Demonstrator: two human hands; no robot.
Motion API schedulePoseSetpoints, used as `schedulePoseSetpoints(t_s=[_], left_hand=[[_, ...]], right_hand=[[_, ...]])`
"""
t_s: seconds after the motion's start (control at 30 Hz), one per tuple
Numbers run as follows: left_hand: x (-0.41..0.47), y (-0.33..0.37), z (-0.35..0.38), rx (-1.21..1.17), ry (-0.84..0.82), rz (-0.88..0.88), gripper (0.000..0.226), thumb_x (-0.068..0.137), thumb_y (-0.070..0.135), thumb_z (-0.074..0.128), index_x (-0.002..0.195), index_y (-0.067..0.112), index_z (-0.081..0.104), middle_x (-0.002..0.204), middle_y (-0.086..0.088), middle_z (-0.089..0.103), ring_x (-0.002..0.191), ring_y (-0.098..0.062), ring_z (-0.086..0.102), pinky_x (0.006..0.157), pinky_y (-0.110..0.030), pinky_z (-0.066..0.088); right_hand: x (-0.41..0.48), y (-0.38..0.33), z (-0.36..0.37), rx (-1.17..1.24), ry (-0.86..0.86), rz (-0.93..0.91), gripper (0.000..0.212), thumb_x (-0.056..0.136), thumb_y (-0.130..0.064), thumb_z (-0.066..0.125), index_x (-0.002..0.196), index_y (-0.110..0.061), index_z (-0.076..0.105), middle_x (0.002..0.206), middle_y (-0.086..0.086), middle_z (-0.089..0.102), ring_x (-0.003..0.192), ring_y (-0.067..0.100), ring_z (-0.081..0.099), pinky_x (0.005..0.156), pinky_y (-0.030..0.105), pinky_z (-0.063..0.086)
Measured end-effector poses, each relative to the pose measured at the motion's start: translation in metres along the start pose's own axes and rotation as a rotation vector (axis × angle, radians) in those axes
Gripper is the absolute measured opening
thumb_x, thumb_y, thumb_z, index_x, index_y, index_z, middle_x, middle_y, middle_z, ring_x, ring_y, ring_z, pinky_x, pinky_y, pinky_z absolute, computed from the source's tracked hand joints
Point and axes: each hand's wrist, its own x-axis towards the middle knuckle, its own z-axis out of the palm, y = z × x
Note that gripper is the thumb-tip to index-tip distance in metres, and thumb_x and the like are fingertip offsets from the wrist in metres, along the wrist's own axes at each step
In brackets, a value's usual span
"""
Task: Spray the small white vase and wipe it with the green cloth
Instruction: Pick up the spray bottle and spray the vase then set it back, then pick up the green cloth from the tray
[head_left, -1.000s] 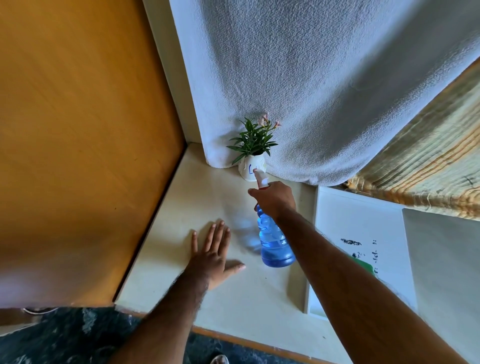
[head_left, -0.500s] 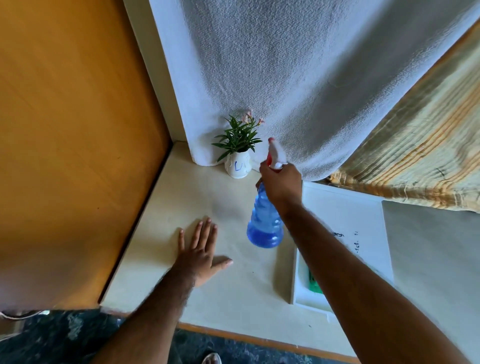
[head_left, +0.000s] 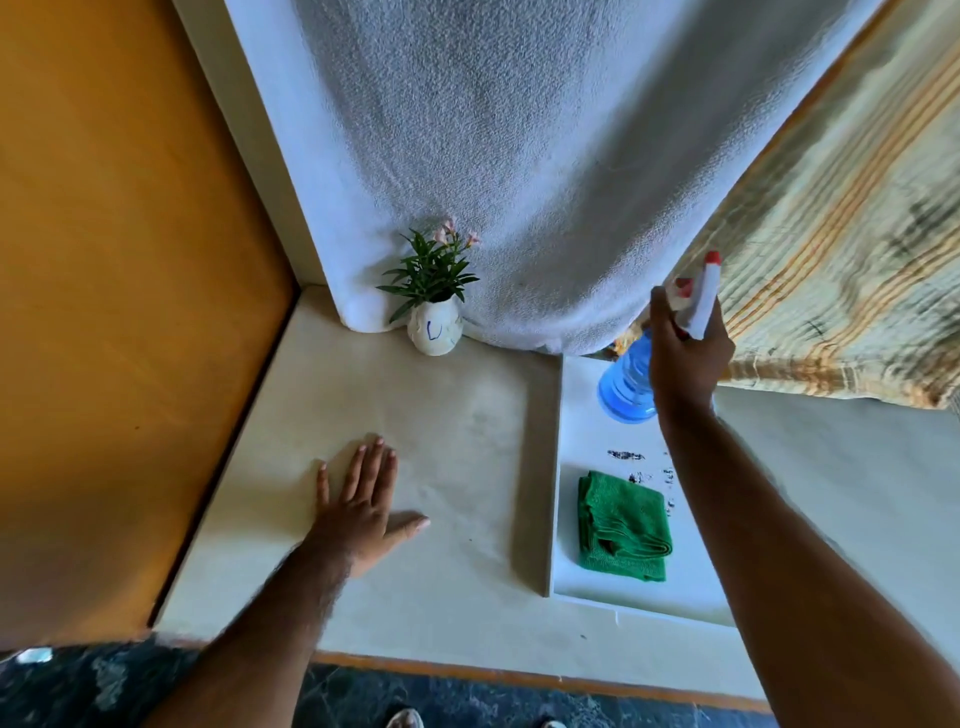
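The small white vase (head_left: 435, 328) with a green plant stands at the back of the cream counter, against the white towel. My right hand (head_left: 683, 353) grips a blue spray bottle (head_left: 626, 387) with a white and red head, held above the far end of the white tray (head_left: 563, 467), well to the right of the vase. The folded green cloth (head_left: 623, 525) lies in the tray, below the bottle. My left hand (head_left: 363, 506) rests flat on the counter, fingers spread, holding nothing.
An orange wooden panel (head_left: 130, 286) walls the left side. A white towel (head_left: 519, 156) hangs behind the vase, and a striped cloth (head_left: 841, 234) hangs at the right. The counter's front edge (head_left: 519, 670) runs above a dark floor.
My right hand has carried the spray bottle from the vase rightward to above the tray. The green cloth has come into view. My left hand stays flat on the counter.
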Motion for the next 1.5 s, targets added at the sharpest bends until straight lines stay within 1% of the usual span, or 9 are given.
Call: schedulePoseSetpoints(t_s=[0.1,0.3,0.57,0.7,0.83,0.97,1.07,1.27,1.5], left_hand=[[0.000,0.000,0.000,0.008,-0.002,-0.004,0.119,0.057,0.093,-0.017,0.149,0.018,-0.027,0.156,-0.001,-0.038,0.144,-0.016,-0.031,0.114,-0.062,-0.016],[0.001,-0.001,0.002,0.000,0.006,-0.002,0.111,0.065,0.093,-0.006,0.142,0.019,-0.034,0.155,-0.001,-0.039,0.144,-0.016,-0.031,0.114,-0.062,-0.015],[0.001,-0.003,0.002,0.010,-0.011,-0.003,0.109,0.062,0.093,-0.012,0.140,0.022,-0.039,0.153,-0.001,-0.042,0.142,-0.016,-0.034,0.114,-0.063,-0.015],[0.001,-0.002,0.000,0.033,-0.026,-0.006,0.108,0.064,0.092,-0.010,0.139,0.021,-0.040,0.152,-0.001,-0.044,0.142,-0.018,-0.035,0.114,-0.063,-0.014],[0.000,0.000,-0.001,0.012,-0.037,-0.012,0.112,0.059,0.094,-0.015,0.143,0.023,-0.036,0.151,0.002,-0.047,0.138,-0.015,-0.041,0.114,-0.063,-0.017],[-0.001,0.000,-0.001,0.004,-0.030,-0.004,0.108,0.063,0.093,-0.010,0.143,0.024,-0.036,0.151,0.003,-0.046,0.138,-0.014,-0.042,0.113,-0.062,-0.018],[-0.001,-0.001,-0.001,0.003,-0.023,0.001,0.108,0.065,0.092,-0.007,0.144,0.023,-0.035,0.151,0.003,-0.046,0.137,-0.013,-0.042,0.113,-0.061,-0.019],[0.000,0.001,0.004,0.004,-0.002,-0.006,0.113,0.063,0.093,-0.009,0.147,0.021,-0.030,0.153,0.002,-0.043,0.141,-0.014,-0.037,0.114,-0.061,-0.018],[0.000,0.001,0.007,-0.003,0.056,-0.001,0.115,0.059,0.093,-0.015,0.147,0.020,-0.029,0.153,0.002,-0.041,0.142,-0.014,-0.035,0.113,-0.060,-0.019]], right_hand=[[-0.004,0.015,-0.007,-0.014,-0.022,-0.040,0.032,0.086,-0.052,0.077,0.107,-0.069,0.059,0.093,0.002,0.076,0.088,0.025,0.075,0.084,0.040,0.060],[-0.007,0.042,-0.010,-0.034,-0.063,-0.010,0.056,0.084,-0.058,0.076,0.125,-0.020,0.068,0.091,0.005,0.075,0.090,0.024,0.075,0.086,0.044,0.059],[-0.011,0.052,-0.012,-0.075,-0.144,0.063,0.044,0.082,-0.048,0.079,0.109,-0.016,0.066,0.068,-0.013,0.055,0.065,0.000,0.053,0.074,0.031,0.051],[-0.028,0.051,-0.027,-0.090,-0.194,0.191,0.060,0.079,-0.053,0.081,0.124,-0.022,0.057,0.107,-0.011,0.069,0.101,0.008,0.065,0.098,0.039,0.051],[-0.099,0.051,-0.057,-0.007,-0.152,0.309,0.099,0.075,-0.060,0.077,0.156,-0.025,0.032,0.157,-0.004,0.042,0.142,0.007,0.039,0.122,0.040,0.028],[-0.163,0.077,-0.105,-0.369,-0.521,-0.049,0.100,0.080,-0.053,0.072,0.159,-0.012,0.026,0.165,0.004,0.028,0.153,0.017,0.022,0.123,0.036,0.021],[-0.173,0.101,-0.129,-0.599,-0.778,-0.343,0.107,0.077,-0.042,0.081,0.159,-0.002,0.024,0.168,0.013,0.020,0.155,0.027,0.013,0.122,0.049,0.025],[-0.163,0.108,-0.132,-0.886,-0.934,-0.453,0.102,0.076,-0.032,0.085,0.157,-0.003,0.031,0.166,0.017,0.022,0.153,0.031,0.020,0.120,0.049,0.030],[-0.161,0.099,-0.116,-0.869,-0.747,-0.305,0.079,0.061,0.031,0.071,0.135,0.004,0.061,0.138,0.024,0.061,0.118,0.044,0.065,0.088,0.052,0.055]])
